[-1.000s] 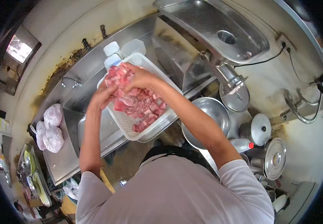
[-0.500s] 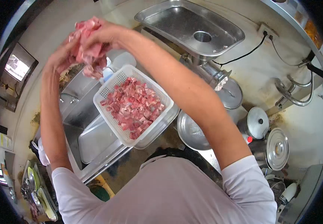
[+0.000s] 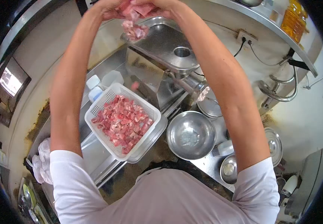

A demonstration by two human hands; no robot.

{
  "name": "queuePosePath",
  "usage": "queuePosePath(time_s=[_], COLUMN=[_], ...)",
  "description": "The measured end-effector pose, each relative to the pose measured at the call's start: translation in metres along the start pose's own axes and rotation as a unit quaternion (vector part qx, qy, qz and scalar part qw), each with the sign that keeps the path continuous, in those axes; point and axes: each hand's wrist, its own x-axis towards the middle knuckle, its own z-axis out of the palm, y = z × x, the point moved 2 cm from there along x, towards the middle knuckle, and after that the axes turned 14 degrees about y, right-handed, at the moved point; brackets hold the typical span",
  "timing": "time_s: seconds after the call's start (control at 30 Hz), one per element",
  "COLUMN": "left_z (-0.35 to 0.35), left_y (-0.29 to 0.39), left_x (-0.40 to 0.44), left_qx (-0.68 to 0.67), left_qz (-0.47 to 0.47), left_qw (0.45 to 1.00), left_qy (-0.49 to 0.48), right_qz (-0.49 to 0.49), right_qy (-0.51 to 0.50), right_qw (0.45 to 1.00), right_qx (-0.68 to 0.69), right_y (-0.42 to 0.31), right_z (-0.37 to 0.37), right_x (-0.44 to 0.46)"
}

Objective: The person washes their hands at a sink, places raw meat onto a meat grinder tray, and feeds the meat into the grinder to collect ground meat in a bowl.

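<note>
Meat (image 3: 134,30) held up in both hands at the grinder tray's left end

The left hand (image 3: 111,10) and right hand (image 3: 163,7) hold the clump between them, fingers curled in around it; the top edge of the view hides part of both. Some pieces hang below the fingers, in front of the left end of the grinder tray (image 3: 156,43). More cut meat (image 3: 124,123) lies loose in the white perforated basket (image 3: 102,139), near the front edge of the steel counter (image 3: 111,61). A small reddish piece (image 3: 135,86), blurred, shows just beyond the basket's far edge. Pale ground meat (image 3: 203,93) sits at the outlet of the grinder (image 3: 191,84). White containers (image 3: 112,78) stand beside the basket's far left corner, and a large steel bowl (image 3: 174,128) is to its right.
</note>
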Motion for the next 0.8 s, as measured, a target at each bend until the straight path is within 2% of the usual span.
queuePosePath(time_s=[0.03,0.07,0.1,0.13,0.2,0.23,0.3,0.33,0.37,0.4,0.43,0.47,0.5,0.57,0.63,0.67,0.7,0.77,0.8], left_z=[0.002,0.004,0.009,0.019,0.030,0.034,0.039,0.045,0.052,0.064,0.077,0.090,0.108,0.129,0.143,0.147,0.146,0.139,0.136], left_y=[-0.017,-0.047,-0.069,-0.079,-0.092,-0.092,-0.091,-0.090,-0.091,-0.091,-0.096,-0.100,-0.108,-0.114,-0.128,-0.133,-0.136,-0.133,-0.117], left_x=[0.028,0.064,0.086,0.085,0.068,0.065,0.061,0.055,0.050,0.042,0.037,0.032,0.028,0.012,0.002,0.006,0.014,0.028,0.021], left_qx=[-0.001,0.054,0.110,0.111,0.258,0.258,0.319,0.305,0.305,0.303,0.301,0.297,0.278,0.251,0.480,0.498,0.493,0.413,0.408], left_qz=[0.003,-0.017,-0.036,-0.031,0.035,0.040,0.159,0.222,0.222,0.299,0.337,0.373,0.507,0.628,0.414,0.414,0.410,0.409,0.371], left_qw=[1.000,0.997,0.988,0.987,0.965,0.965,0.934,0.926,0.926,0.902,0.886,0.869,0.796,0.702,0.728,0.712,0.712,0.785,0.823], left_qy=[-0.005,-0.056,-0.106,-0.110,0.011,0.008,0.011,-0.003,-0.006,-0.068,-0.102,-0.134,-0.179,-0.224,-0.261,-0.272,-0.285,-0.213,-0.138], right_qz=[0.012,0.025,0.059,0.092,0.189,0.187,0.074,0.075,0.061,0.048,0.052,0.046,0.037,0.020,-0.032,-0.059,-0.046,-0.122,-0.105], right_qy=[0.022,0.044,0.042,0.040,0.026,0.031,0.083,0.085,0.064,0.041,0.042,-0.001,-0.044,-0.032,0.017,0.059,0.062,0.076,0.075], right_qw=[0.998,0.994,0.987,0.978,0.945,0.945,0.902,0.902,0.863,0.817,0.818,0.822,0.824,0.839,0.848,0.848,0.851,0.822,0.826], right_qx=[-0.051,-0.100,-0.142,-0.183,-0.265,-0.267,-0.417,-0.418,-0.498,-0.573,-0.572,-0.568,-0.564,-0.543,-0.529,-0.523,-0.519,-0.551,-0.548], right_y=[0.021,0.035,0.038,0.038,0.039,0.047,0.061,0.051,0.042,0.038,0.045,0.052,0.060,0.068,0.064,0.063,0.066,0.067,0.071], right_z=[-0.020,-0.038,-0.048,-0.059,-0.091,-0.112,-0.151,-0.149,-0.147,-0.143,-0.145,-0.142,-0.142,-0.145,-0.146,-0.147,-0.146,-0.142,-0.142], right_x=[0.011,0.014,-0.001,-0.020,-0.038,-0.039,-0.034,-0.044,-0.058,-0.072,-0.078,-0.084,-0.086,-0.092,-0.100,-0.103,-0.107,-0.110,-0.108])
